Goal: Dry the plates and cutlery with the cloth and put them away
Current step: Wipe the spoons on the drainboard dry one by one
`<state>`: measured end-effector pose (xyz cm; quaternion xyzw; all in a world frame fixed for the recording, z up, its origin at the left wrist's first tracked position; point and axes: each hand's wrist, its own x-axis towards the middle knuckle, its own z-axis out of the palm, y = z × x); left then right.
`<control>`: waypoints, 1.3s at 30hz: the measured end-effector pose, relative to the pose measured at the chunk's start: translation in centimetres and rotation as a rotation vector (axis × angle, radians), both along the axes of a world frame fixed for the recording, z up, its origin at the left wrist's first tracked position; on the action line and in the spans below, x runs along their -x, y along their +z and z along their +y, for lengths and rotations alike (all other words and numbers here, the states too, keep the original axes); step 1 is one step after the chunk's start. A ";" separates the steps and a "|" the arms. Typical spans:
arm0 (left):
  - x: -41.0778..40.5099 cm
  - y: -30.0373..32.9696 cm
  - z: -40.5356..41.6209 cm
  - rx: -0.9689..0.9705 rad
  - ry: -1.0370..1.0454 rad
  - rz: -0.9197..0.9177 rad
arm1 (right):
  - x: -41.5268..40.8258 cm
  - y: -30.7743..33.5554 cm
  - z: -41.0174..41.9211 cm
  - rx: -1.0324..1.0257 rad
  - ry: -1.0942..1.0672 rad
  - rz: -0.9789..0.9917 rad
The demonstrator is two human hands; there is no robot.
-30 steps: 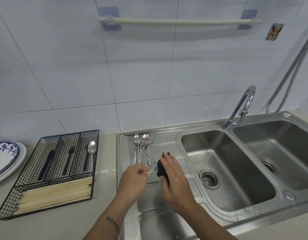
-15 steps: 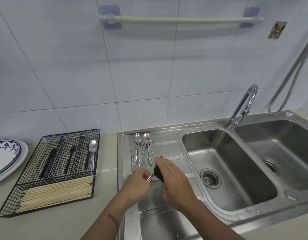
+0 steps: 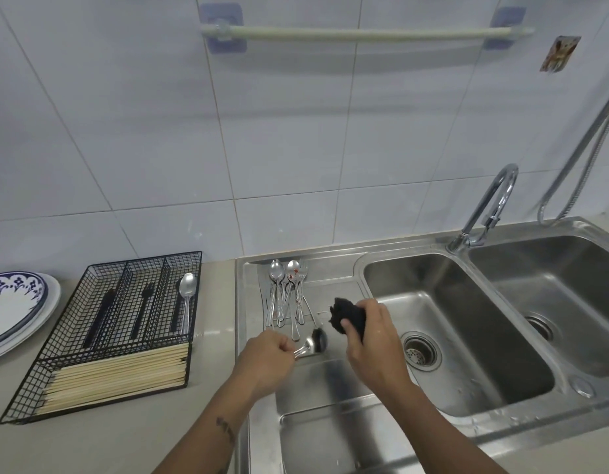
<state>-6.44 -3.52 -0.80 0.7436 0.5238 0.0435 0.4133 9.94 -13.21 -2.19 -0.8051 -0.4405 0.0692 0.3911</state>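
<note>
1. A white-tiled wall with a towel rail [image 3: 364,34] rises behind a beige tabletop [image 3: 91,439] and a steel double sink [image 3: 450,336] with a drainboard [image 3: 330,388] on its left.
2. The left hand [image 3: 265,366] is closed around the handle of a spoon [image 3: 315,343], whose bowl pokes out over the drainboard.
3. The right hand [image 3: 371,347] clutches a bunched dark cloth [image 3: 347,316], just apart from the spoon.
4. More cutlery [image 3: 287,295] lies waiting at the drainboard's back; a wire organiser [image 3: 101,336] on the tabletop already holds one spoon, dark-handled pieces and chopsticks, with plates [image 3: 12,309] stacked beyond it.
5. Risks, as I judge them: the wet handle may slip from the grip and clatter down, or the spoon may go into the organiser damp if the cloth misses the covered handle.
</note>
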 end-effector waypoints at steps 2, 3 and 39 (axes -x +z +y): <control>-0.3 -0.1 -0.3 0.002 0.005 -0.036 | 0.3 0.4 0.5 0.007 0.014 -0.106; -0.6 0.0 -0.5 0.000 0.015 -0.072 | 0.7 0.3 0.8 0.034 0.051 -0.193; -2.8 1.6 0.5 0.330 0.518 -0.610 | 3.7 -0.4 0.6 -0.074 0.246 -0.303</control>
